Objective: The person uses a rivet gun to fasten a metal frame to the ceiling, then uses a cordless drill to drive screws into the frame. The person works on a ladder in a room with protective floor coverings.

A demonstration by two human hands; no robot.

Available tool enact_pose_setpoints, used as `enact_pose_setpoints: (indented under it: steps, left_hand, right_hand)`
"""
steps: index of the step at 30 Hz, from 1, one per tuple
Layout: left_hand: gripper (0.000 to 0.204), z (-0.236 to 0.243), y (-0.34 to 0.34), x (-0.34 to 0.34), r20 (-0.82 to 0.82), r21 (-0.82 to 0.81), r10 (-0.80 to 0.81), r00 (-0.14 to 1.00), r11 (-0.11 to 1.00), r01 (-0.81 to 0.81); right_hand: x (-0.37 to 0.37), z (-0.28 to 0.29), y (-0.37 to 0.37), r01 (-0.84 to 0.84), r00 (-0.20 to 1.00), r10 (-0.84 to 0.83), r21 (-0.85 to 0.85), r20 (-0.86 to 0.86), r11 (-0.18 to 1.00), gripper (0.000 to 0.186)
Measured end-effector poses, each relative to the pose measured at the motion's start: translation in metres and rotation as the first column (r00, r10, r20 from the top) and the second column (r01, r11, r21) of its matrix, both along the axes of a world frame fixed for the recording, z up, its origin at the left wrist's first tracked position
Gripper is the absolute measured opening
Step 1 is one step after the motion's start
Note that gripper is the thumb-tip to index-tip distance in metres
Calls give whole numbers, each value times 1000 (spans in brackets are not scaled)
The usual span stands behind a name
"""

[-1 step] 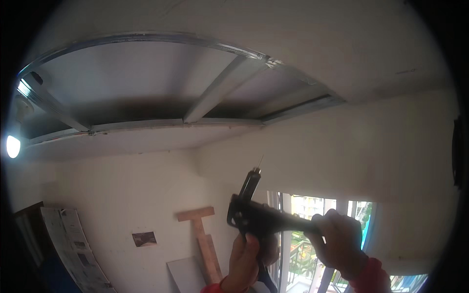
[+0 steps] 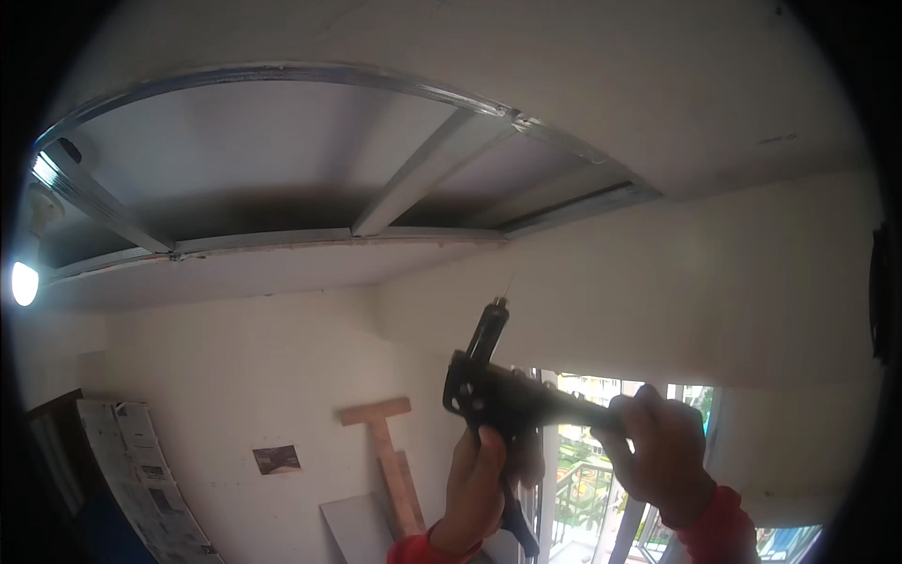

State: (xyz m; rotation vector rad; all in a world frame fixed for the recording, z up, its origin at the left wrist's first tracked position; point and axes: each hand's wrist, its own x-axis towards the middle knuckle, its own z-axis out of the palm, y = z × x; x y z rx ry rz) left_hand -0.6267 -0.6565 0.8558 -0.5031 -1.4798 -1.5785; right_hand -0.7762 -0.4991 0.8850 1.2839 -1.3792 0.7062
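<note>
I hold a black hand riveter (image 2: 490, 387) up in front of me, its nose tilted toward the ceiling. A thin pin, like a rivet's stem, sticks up from the nose tip. My left hand (image 2: 477, 493) wraps the tool's body from below, thumb on the near side. One dark handle end hangs beneath that hand. My right hand (image 2: 662, 449) is closed round the end of the other handle, which reaches out to the right. The tool's nose is apart from the metal ceiling frame (image 2: 381, 199) above.
A lit bulb (image 2: 25, 282) hangs at the far left. A T-shaped wooden piece (image 2: 387, 442) and a grey board (image 2: 357, 528) lean on the back wall. Newspaper-covered paneling (image 2: 150, 479) stands at the lower left. A bright window (image 2: 587, 451) lies behind my hands.
The riveter and both my hands have shifted slightly up and to the right. My grip on it looks the same.
</note>
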Motion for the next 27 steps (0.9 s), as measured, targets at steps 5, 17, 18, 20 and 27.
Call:
enact_pose_setpoints:
  steps: [5, 17, 18, 20, 27]
  left_hand:
    - [63, 85, 23, -33, -208, -112, -55, 977, 993, 32]
    - [58, 143, 45, -98, -381, -144, -520, 765, 850, 506]
    - [59, 145, 46, -101, -396, -187, -547, 738, 835, 518]
    - [61, 148, 47, -104, -378, -157, -556, 740, 826, 541]
    - [60, 151, 51, -111, -407, -123, -633, 659, 753, 647]
  right_hand:
    - [9, 77, 32, 233, 969, -240, -103, -57, 967, 41]
    - [27, 146, 76, 604, 717, -654, -253, -240, 756, 39]
    - [29, 149, 78, 607, 708, -659, -258, -255, 752, 38]
    - [33, 153, 81, 643, 672, -692, -256, -265, 722, 38]
    - [48, 161, 82, 711, 559, -770, -301, -308, 636, 39]
